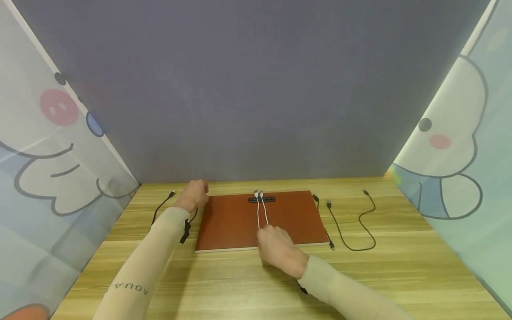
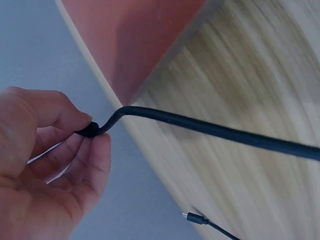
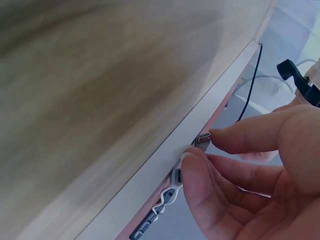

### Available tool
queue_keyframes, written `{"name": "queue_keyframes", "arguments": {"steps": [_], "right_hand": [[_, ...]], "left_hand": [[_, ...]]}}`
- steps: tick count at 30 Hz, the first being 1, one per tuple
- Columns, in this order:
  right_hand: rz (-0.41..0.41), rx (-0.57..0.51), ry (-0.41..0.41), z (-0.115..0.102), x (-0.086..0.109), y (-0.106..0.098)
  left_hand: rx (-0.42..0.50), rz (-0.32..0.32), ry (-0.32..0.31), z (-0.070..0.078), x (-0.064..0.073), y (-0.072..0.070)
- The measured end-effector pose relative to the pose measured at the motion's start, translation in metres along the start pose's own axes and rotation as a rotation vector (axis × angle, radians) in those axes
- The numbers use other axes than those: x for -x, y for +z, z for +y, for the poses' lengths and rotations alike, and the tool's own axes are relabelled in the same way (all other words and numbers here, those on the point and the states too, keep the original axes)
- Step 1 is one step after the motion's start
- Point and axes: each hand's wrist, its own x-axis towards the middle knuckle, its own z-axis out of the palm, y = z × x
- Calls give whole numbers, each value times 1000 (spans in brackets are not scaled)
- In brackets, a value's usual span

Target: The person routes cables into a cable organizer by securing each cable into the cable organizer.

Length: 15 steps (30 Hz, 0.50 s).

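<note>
1. Cables of thin white cord [image 1: 258, 213] run as two nearly parallel strands across a flat reddish-brown rectangular board [image 1: 228, 222] with a white edge, lying on a yellowish wood-grain table [image 1: 224, 284].
2. Direction: the board's long axis runs left to right, and so does that of the narrow black cable-holder strip [image 1: 270, 199] near its far edge. The white strands cross that line, from the strip toward the person.
3. Right hand [image 1: 277, 249]: by the board's near edge, at the near end of the strands. Thumb and finger pinch a small pale plug with a metal end [image 3: 203, 141]. A second pale plug [image 3: 177, 178] shows just beside the thumb; I cannot tell whether it is also held.
4. Left hand [image 1: 194, 195]: at the board's far left corner, roughly level with the strip. Thumb and fingers pinch the black plug [image 2: 89, 131] of a smooth black cable [image 2: 200, 125], which bends and trails away over the table.
5. Key relation, as I judge it: the strip lies to the left hand's right, along the board's long side, but ahead of the right hand, across the short side. The right hand is nearer the white cords; which is nearer the strip is hard to tell.
6. Right of the board: a curving black cable [image 1: 362, 250] on the table.
</note>
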Motion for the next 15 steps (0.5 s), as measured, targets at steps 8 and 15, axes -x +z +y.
{"name": "queue_keyframes", "arguments": {"steps": [8,15], "right_hand": [[-2,-8,17,1,-1,0],[14,-8,13,4,-2,0]], "left_hand": [[23,23,41,9,1,1],[27,78,114,25,5,-2]]}}
